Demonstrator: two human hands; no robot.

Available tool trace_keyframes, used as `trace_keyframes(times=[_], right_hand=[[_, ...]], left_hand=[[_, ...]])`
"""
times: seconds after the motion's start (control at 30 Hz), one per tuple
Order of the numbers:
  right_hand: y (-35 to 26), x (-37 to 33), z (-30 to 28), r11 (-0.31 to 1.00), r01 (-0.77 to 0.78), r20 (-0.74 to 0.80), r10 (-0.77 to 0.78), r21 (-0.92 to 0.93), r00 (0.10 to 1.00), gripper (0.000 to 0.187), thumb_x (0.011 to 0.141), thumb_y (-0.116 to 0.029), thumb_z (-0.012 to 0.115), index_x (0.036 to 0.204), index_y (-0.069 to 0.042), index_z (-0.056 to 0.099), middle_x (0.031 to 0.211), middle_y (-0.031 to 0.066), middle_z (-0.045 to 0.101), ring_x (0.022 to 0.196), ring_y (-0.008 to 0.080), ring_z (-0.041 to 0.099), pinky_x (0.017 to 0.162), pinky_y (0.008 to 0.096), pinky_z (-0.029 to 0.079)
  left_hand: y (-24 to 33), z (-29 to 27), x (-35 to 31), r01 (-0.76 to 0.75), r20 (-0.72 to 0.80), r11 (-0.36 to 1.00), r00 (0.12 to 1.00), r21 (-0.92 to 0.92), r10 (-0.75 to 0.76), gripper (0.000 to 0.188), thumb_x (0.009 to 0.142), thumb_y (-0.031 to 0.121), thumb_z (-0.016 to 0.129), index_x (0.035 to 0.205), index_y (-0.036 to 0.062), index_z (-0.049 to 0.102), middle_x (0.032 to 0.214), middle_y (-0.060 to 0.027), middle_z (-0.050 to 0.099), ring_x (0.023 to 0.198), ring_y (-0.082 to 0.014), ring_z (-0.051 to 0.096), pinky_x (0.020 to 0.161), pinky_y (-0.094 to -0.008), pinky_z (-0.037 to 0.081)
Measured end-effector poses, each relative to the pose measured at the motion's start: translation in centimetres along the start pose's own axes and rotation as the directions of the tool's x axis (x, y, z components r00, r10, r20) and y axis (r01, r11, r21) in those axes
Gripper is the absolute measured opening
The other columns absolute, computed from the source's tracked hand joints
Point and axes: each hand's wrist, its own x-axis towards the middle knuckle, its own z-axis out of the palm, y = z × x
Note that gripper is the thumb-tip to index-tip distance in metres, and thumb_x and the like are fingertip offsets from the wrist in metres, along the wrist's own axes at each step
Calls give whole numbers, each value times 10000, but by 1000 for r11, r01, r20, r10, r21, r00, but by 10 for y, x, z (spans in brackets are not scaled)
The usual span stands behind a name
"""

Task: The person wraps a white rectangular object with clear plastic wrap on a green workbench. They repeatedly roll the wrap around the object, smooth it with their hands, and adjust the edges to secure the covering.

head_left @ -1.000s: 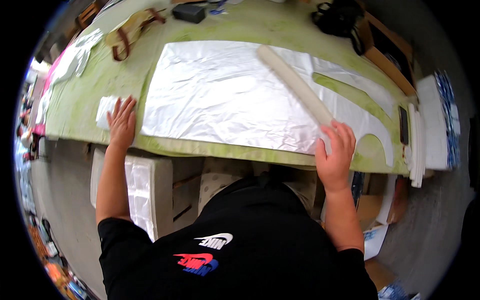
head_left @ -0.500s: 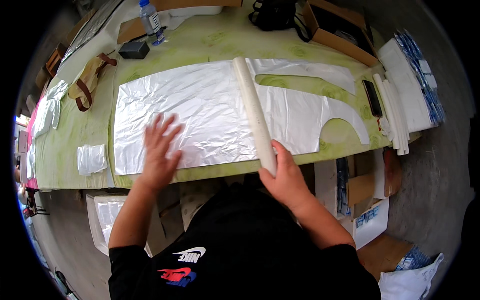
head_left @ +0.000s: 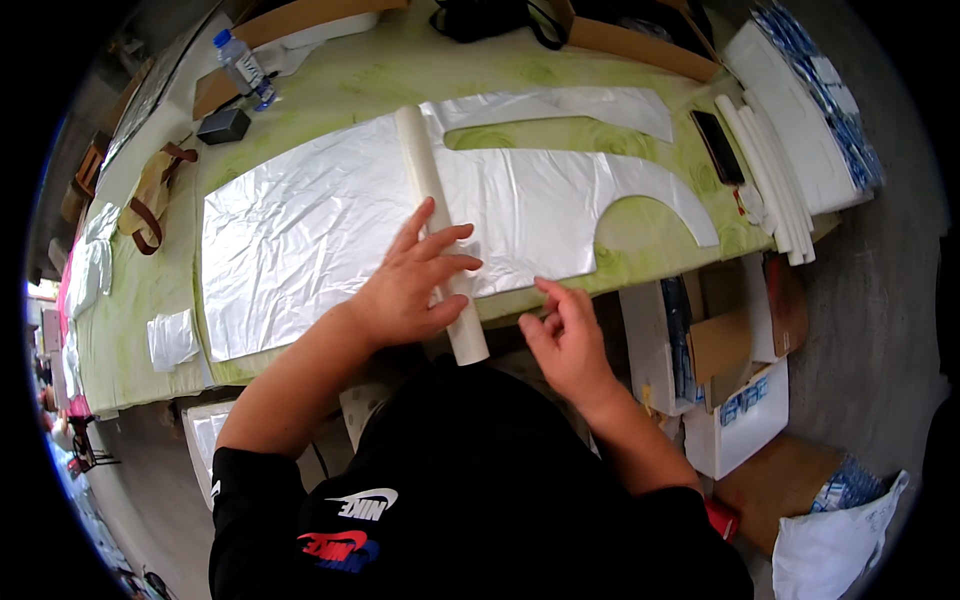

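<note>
A thin, shiny white plastic sheet (head_left: 300, 220) lies spread on the table, its right end cut into curved, strap-like arms. Across its middle rests a cream tube (head_left: 420, 165), the near end jutting past the table's front edge. My left hand (head_left: 415, 285) lies on the near half of the tube with fingers spread; it does not grip round it. By the sheet's front edge, to the right of the tube, my right hand (head_left: 568, 335) hovers with fingers loosely bent, thumb and forefinger apart and nothing visible between them.
Green patterned cloth (head_left: 350, 85) covers the table. A folded plastic bundle (head_left: 172, 340) sits at left; a bottle (head_left: 245, 70) and dark box (head_left: 223, 125) stand behind. At right lie a phone (head_left: 717, 147) and white tubes (head_left: 765, 180). Below the edge is a white foam box (head_left: 740, 420).
My right hand has let go of the tube and moved slightly right. My left hand has come across from the sheet onto the tube. The tube now sits further left on the sheet.
</note>
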Motion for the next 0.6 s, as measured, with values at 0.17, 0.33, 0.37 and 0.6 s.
trace_keyframes(times=[0.17,0.33,0.37,0.6], right_hand=[[19,23,-19,954,98,-19,-107,-282,994,372,913,-157,695,1267,-55,641,1344,137,607,887,288,699,772,370,565],[10,30,-21,985,115,114,-101,-127,988,278,917,-137,670,1185,-60,677,1248,136,684,1082,332,666,884,387,554],[11,26,-22,992,82,92,-74,-94,993,271,914,-124,673,1178,-59,681,1255,136,682,1073,331,671,878,381,557],[25,-5,-39,999,-31,-51,32,20,998,231,895,-38,679,1124,-50,705,1286,137,680,1020,321,701,826,339,573]], left_hand=[[33,4,48,0,-120,999,993,-45,-6,311,827,124,735,1134,92,697,1295,-125,641,1271,-382,554,1076,-486,445],[31,40,104,262,102,964,961,-40,-257,313,872,233,740,1148,93,694,1197,-134,658,1103,-329,650,953,-404,529],[30,43,111,314,172,950,935,4,-310,304,878,242,735,1142,97,695,1191,-132,658,1087,-329,657,939,-401,536],[12,54,123,388,225,922,897,18,-382,257,927,272,635,1106,102,706,1059,-114,727,995,-335,693,891,-426,547]])
